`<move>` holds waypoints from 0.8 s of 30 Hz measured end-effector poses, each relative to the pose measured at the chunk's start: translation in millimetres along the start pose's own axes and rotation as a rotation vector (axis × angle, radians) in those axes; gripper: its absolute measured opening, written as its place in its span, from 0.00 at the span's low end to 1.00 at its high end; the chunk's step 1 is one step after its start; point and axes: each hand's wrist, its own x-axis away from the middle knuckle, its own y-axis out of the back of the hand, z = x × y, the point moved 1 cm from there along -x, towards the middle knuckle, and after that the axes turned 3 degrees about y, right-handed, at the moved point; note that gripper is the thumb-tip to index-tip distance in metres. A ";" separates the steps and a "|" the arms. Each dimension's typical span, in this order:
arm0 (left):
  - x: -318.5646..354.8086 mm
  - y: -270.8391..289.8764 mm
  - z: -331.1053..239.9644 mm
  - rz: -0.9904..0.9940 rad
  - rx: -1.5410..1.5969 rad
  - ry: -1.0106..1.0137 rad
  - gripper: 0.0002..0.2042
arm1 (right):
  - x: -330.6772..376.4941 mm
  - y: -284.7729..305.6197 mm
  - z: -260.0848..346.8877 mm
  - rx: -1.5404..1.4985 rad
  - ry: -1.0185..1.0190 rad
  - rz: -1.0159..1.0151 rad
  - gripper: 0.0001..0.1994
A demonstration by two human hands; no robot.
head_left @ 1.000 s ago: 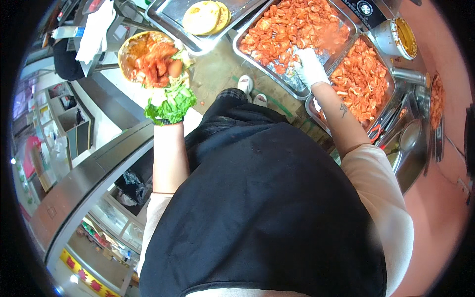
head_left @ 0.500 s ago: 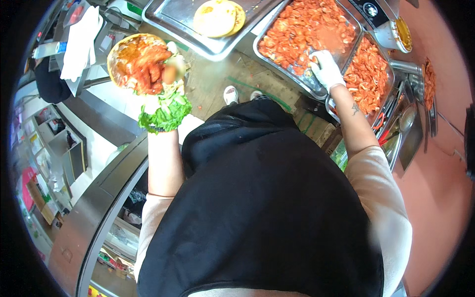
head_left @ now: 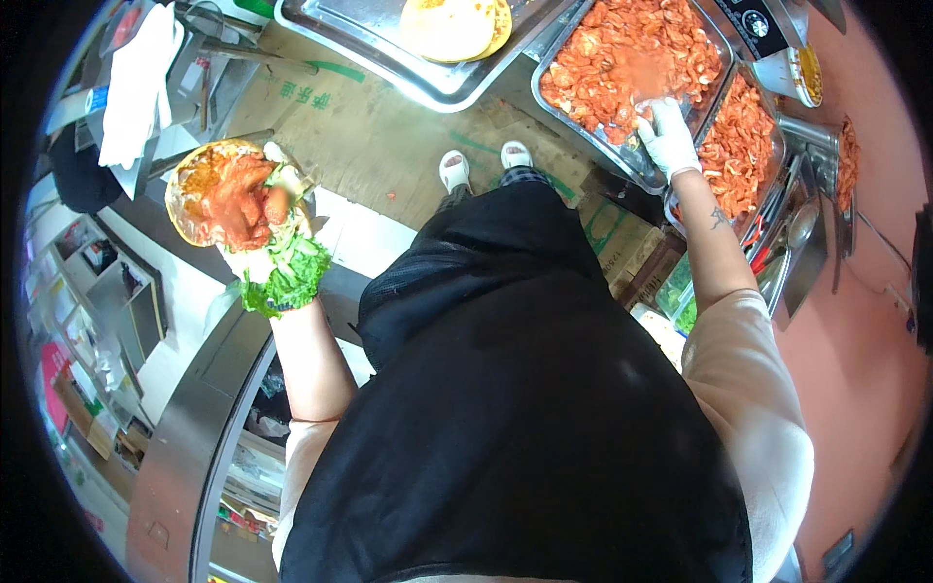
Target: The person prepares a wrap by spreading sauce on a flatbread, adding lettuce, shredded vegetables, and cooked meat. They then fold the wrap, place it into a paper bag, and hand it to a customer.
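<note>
**Inspector A:** Setting: a food stall seen from above, cardboard sheets (head_left: 389,136) laid flat on the floor, a steel bench (head_left: 209,428) along the person's left side. Report the hands

**Inspector B:** Left hand (head_left: 260,260), in a pale glove, is raised over the bench edge and closed around the base of a flatbread wrap (head_left: 222,194). The wrap lies open, loaded with red sauced meat, and green lettuce (head_left: 292,277) spills over the hand towards the wrist

**Inspector A:** And the right?

**Inspector B:** Right hand (head_left: 669,136), white-gloved, is extended down into the near corner of a steel tray of red sauced meat (head_left: 632,73), fingers curled and resting on the food. Whether it has anything pinched, I cannot tell

**Inspector A:** Surroundings, working outward?

**Inspector B:** Just beside that tray, on its right, sits a second tray of the same red food (head_left: 743,146). Beyond it, ladles and tongs (head_left: 792,233) lie in a steel trough. Left of the first tray, a wider steel tray (head_left: 379,53) carries a stack of round flatbreads (head_left: 452,21). A white cloth (head_left: 136,83) hangs at upper left, well apart from the wrap. The person wears a black apron (head_left: 515,408) and white shoes (head_left: 455,170)
</note>
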 end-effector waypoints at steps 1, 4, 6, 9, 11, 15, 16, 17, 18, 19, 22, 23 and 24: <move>1.0 -3.1 2.9 0.114 0.063 0.097 0.31 | 1.0 -1.6 -1.3 0.005 0.009 -0.014 0.14; -10.0 8.0 7.8 0.184 0.185 0.208 0.33 | 3.3 -2.8 -5.9 -0.007 0.010 -0.022 0.14; -18.6 17.9 16.4 0.135 0.168 0.185 0.34 | 2.7 -3.7 -7.3 -0.008 -0.014 -0.022 0.14; -17.0 13.3 36.5 0.122 0.122 0.181 0.34 | 4.9 -4.7 -20.0 -0.011 0.004 -0.010 0.14; -16.4 1.2 41.6 0.127 0.109 0.149 0.33 | 6.3 -10.6 -25.6 -0.027 0.014 -0.025 0.13; -10.8 -12.4 47.8 0.169 0.108 0.140 0.33 | 10.2 -14.6 -28.6 -0.040 0.023 -0.049 0.13; -8.1 -14.1 54.3 0.185 0.112 0.147 0.33 | 10.7 -13.0 -28.7 -0.055 0.029 -0.049 0.13; -7.0 -17.1 58.1 0.201 0.115 0.153 0.33 | 10.9 -11.6 -28.1 -0.069 0.035 -0.049 0.13; -4.2 -21.1 66.0 0.197 0.109 0.129 0.33 | 11.4 -10.3 -27.1 -0.083 0.041 -0.049 0.13; -4.6 -24.4 66.6 0.193 0.102 0.122 0.33 | 9.9 -9.2 -23.4 -0.099 0.038 -0.046 0.13; -10.5 -22.3 67.0 0.171 0.084 0.127 0.33 | 7.7 -8.5 -17.5 -0.114 0.057 -0.055 0.13; -11.9 -22.1 69.7 0.166 0.075 0.123 0.33 | 6.4 -7.1 -16.0 -0.117 0.047 -0.048 0.12; -13.3 -24.1 74.1 0.164 0.058 0.107 0.33 | 4.9 -5.7 -12.9 -0.120 0.038 -0.040 0.12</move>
